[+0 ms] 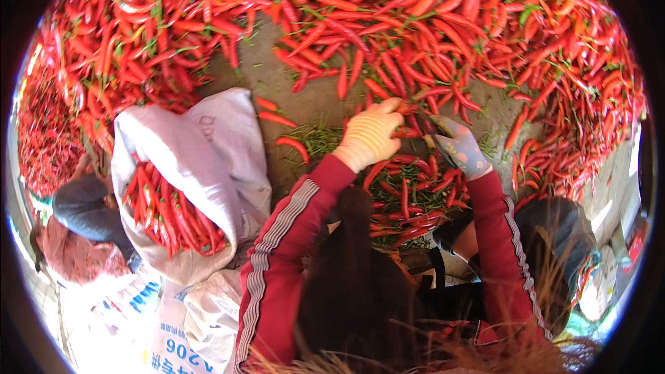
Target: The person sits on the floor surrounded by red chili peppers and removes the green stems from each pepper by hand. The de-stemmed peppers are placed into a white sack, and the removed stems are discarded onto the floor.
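My left hand point(370, 134), in a yellow ribbed glove, pinches a red chili pepper point(408, 108) by its body between thumb and fingers. Close on its right, my right hand point(460, 146) wears a grey patterned glove and grips a dark tool point(440, 146) that looks like scissors; its blades, partly hidden, reach toward the held chili. Below both hands lies a heap of red chilies point(405, 192) mixed with cut green stems. More green stems point(322, 140) are scattered on the floor left of my left hand.
A white woven sack point(228, 130) stands at left with its mouth open, showing stacked red chilies point(169, 213). A large pile of chilies point(363, 15) curves around the front and both sides. At far left is another person's leg point(91, 208). A printed sack point(182, 322) lies below.
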The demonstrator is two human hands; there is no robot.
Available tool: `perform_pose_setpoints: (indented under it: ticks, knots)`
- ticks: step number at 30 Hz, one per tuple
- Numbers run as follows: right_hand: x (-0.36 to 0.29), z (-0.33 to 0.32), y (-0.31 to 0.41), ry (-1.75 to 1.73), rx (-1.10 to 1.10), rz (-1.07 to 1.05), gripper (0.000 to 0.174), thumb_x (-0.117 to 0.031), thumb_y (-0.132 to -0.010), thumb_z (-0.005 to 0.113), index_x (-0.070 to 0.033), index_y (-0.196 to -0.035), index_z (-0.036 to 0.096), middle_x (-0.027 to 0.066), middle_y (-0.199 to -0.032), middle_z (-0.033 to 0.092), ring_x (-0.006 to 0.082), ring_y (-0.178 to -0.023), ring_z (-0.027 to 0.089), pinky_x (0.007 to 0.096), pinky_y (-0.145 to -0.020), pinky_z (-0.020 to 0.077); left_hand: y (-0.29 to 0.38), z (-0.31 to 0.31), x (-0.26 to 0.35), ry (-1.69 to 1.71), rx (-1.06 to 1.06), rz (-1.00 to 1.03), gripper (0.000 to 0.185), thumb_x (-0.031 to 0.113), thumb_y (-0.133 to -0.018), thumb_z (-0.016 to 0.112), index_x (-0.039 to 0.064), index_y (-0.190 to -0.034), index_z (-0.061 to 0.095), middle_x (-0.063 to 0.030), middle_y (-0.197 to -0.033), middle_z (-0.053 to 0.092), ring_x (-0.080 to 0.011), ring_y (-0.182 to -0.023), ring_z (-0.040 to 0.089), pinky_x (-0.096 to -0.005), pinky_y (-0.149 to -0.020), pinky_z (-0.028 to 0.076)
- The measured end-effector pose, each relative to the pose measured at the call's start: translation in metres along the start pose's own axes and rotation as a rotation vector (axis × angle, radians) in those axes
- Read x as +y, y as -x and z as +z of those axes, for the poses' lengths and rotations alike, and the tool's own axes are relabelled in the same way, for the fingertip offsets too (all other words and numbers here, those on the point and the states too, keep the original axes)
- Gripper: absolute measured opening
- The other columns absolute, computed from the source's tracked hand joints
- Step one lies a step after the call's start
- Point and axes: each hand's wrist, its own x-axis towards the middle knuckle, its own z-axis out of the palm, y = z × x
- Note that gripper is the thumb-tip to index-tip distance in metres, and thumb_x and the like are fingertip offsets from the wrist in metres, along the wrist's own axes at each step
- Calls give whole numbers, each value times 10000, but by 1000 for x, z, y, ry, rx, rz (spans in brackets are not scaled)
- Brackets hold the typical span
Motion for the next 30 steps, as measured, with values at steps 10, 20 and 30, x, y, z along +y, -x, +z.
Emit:
perform_pose_setpoints:
  ticks: [10,20,30]
  knots:
    - [-14,23,-10,22,210,-127,500,-32,-861,670,23,-1328,501,75,-1124,613,120,-941,586,243,-824,486,82,-111,40,109,339,-14,303,163,-697,707,61,-975,645,-139,-1276,526,-335,-1109,560,-410,-897,484]
    - [-153,180,-34,128,-157,-344,732,-236,-771,811,40,-1348,455,130,-1138,608,190,-1002,600,314,-875,490,306,-245,-3,-276,716,-479,294,121,-706,716,64,-986,643,-155,-1297,516,-349,-1091,576,-371,-906,480]
    - [-222,360,-112,430,-169,-556,906,-450,-670,806,27,-1348,439,285,-1229,560,408,-1112,573,401,-937,460,473,-216,-88,-485,1164,-1117,991,265,-633,844,59,-1438,304,-228,-1359,444,-385,-1237,441,-461,-1037,375]
